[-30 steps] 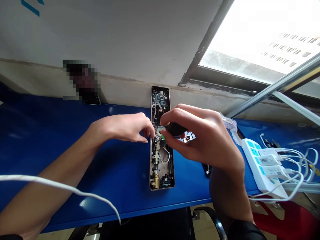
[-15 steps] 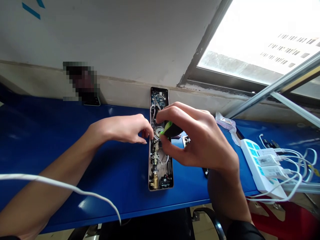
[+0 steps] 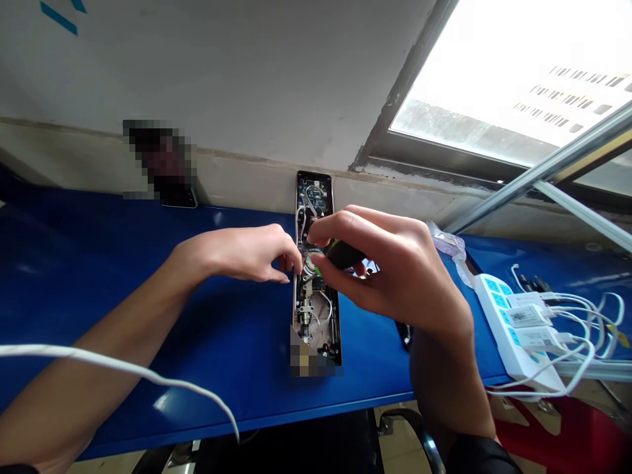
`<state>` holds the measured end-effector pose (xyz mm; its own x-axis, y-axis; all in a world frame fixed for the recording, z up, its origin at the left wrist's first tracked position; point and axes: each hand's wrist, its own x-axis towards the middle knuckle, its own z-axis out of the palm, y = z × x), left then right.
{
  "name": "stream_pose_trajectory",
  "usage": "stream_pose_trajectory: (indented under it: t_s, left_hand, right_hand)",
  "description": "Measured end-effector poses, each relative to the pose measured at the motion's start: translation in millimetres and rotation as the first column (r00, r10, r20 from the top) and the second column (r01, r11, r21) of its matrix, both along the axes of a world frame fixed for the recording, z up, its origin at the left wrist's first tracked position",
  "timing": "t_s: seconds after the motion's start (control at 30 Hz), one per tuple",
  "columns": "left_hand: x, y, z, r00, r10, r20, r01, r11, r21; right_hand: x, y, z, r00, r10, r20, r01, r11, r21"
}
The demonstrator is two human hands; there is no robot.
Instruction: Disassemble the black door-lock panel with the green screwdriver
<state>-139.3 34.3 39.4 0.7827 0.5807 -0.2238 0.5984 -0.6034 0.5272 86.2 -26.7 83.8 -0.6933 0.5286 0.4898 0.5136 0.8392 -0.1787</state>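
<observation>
A long, narrow, open housing, which looks like an electronic door lock [image 3: 320,309], lies lengthwise on the blue table, its inner parts facing up. Inside are a blue circuit board, white wires, a round part and metal fittings. At its left rim is my left hand [image 3: 251,253], with bent fingers hooked over the edge and the thumb outside. My right hand [image 3: 395,263] is closed around the black and green handle of a screwdriver [image 3: 345,255], above the middle of the housing. The screwdriver's short shaft points down-left near the round part; its tip is hard to make out.
A white power strip [image 3: 513,336] with chargers and cables stands at the right. Behind my right hand lies a clear plastic bag [image 3: 449,242]. A white cable [image 3: 162,378] crosses in front of my left forearm. The wall [image 3: 247,174] borders the table's back.
My right hand has rolled slightly around the screwdriver, so less green shows and its fingers sit differently. My left hand stays at the rim.
</observation>
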Motion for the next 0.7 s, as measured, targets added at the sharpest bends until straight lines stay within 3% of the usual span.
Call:
stream_pose_trajectory:
  t_s: [0.37,0.7]
  left_hand:
    - [-1.9,-0.2,-2.1,1.0,0.01,0.027,-0.01,1.0,0.014]
    - [9.8,-3.4,1.2,0.993,-0.045,0.11,0.035,0.995,0.096]
  right_hand:
    - [0.2,-2.4,3.7,1.0,-0.02,-0.023,0.018,0.998,-0.059]
    - [9.9,-14.0,28.9,0.986,-0.164,-0.005,0.164,0.986,0.003]
